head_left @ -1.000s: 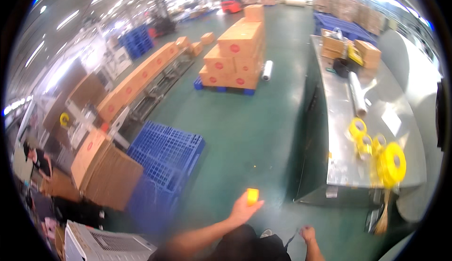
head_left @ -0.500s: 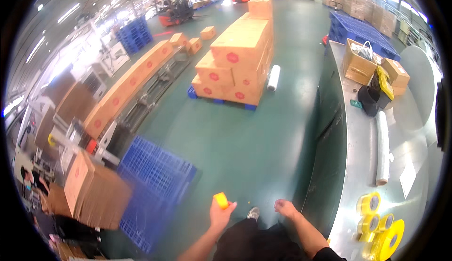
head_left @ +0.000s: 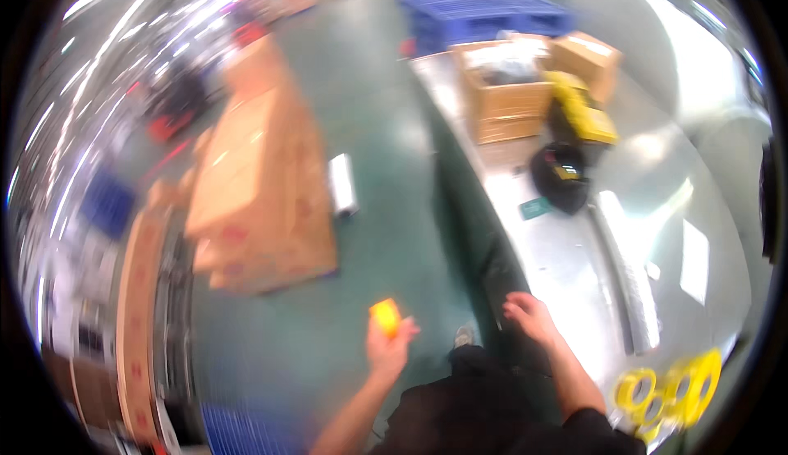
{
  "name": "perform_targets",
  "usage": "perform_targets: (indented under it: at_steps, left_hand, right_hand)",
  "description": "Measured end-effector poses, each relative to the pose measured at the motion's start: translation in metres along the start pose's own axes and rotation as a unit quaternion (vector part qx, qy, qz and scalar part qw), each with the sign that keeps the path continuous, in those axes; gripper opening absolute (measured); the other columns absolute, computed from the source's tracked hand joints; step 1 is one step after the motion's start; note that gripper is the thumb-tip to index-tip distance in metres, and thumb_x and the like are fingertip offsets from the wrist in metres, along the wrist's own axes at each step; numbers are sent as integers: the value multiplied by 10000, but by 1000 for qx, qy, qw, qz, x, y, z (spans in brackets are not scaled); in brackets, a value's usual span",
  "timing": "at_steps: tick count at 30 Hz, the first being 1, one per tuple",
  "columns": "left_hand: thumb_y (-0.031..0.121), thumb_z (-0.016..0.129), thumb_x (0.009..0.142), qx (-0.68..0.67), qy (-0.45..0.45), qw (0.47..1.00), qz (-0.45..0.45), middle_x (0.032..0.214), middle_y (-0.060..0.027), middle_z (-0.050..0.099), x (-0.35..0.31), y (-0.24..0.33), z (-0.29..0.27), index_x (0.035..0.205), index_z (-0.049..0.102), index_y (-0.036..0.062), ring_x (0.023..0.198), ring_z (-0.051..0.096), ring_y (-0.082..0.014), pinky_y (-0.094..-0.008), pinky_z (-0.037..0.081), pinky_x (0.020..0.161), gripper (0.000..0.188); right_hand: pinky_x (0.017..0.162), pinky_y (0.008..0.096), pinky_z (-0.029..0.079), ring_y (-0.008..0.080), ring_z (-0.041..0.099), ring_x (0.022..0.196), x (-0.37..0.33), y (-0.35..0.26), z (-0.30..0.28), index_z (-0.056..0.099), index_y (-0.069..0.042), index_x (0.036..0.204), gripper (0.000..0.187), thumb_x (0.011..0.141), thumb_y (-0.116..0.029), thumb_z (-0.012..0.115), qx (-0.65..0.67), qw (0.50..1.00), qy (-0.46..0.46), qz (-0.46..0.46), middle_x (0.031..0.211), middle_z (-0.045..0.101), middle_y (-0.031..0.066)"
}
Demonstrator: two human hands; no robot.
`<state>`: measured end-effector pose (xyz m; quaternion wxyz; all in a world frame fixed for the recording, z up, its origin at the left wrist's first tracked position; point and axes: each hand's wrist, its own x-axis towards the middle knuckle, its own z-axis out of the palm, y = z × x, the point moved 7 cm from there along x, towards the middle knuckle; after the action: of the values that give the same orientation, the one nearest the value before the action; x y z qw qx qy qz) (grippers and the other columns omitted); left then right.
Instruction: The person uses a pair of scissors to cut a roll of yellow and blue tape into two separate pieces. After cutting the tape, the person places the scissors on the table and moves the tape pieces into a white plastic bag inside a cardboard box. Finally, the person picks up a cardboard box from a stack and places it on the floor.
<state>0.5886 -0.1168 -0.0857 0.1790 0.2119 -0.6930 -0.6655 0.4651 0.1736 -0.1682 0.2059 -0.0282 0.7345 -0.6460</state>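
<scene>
My left hand (head_left: 389, 347) is closed around a small yellow-orange object (head_left: 386, 315); its exact kind is blurred. It is held low in front of me, above the green floor. Beside the near edge of a metal table (head_left: 566, 262), my right hand (head_left: 529, 317) hangs with loosely bent fingers and nothing seen in it. On that table lie a long clear roll of film (head_left: 628, 278), several yellow tape rolls (head_left: 636, 389) and a black cap (head_left: 560, 178).
An open carton (head_left: 510, 110) and a yellow-and-black bag (head_left: 581, 110) sit at the table's far end, before blue pallets (head_left: 484, 12). Stacked cartons (head_left: 263, 184) stand on the left. A white roll (head_left: 343, 184) lies on the floor. Further left runs a carton row (head_left: 139, 315).
My view has swung right, so the metal table and its things have shifted left and the stacked cartons lie further left. The left hand still holds the yellow-orange object.
</scene>
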Motion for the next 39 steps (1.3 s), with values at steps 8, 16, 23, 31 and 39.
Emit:
perform_targets:
  at_steps: [8,16,23,31,39]
  left_hand:
    - [52,564,958,83,109,987,78,899,-85,605,225,-37,-57,1218,459,1,786,624,-150,-279,525,641,285]
    - [63,590,948,32,59,997,47,876,-67,612,490,0,4,1233,450,19,715,541,-104,-217,461,634,320]
    - [20,688,862,93,-243,948,182,1068,-80,625,657,126,220,1305,387,-1,772,513,-94,-221,448,722,536]
    - [93,782,751,302,-308,775,462,1058,-174,647,740,177,463,1234,421,-65,781,605,-306,-379,488,742,623]
    - [156,859,641,429,-563,497,503,845,-149,663,738,113,622,1042,507,-27,810,644,-358,-428,495,740,565]
  right_hand:
    - [795,303,533,189,679,862,223,-232,-62,636,-18,1147,264,910,-135,638,-165,941,103,-277,984,686,113]
    - [921,387,497,329,601,1094,404,-344,-154,585,-86,1244,501,788,-222,742,-387,760,431,-294,1168,619,151]
    - [740,468,520,338,653,891,514,-300,-143,671,-164,949,221,729,-155,644,-580,790,197,-40,885,677,121]
    - [905,419,505,345,598,1116,518,-363,-130,649,-60,1136,450,782,-318,753,-532,840,76,-72,1153,633,173]
    - [677,384,526,286,641,880,610,-368,-182,498,-57,1250,490,804,-160,672,-592,797,118,22,915,625,138]
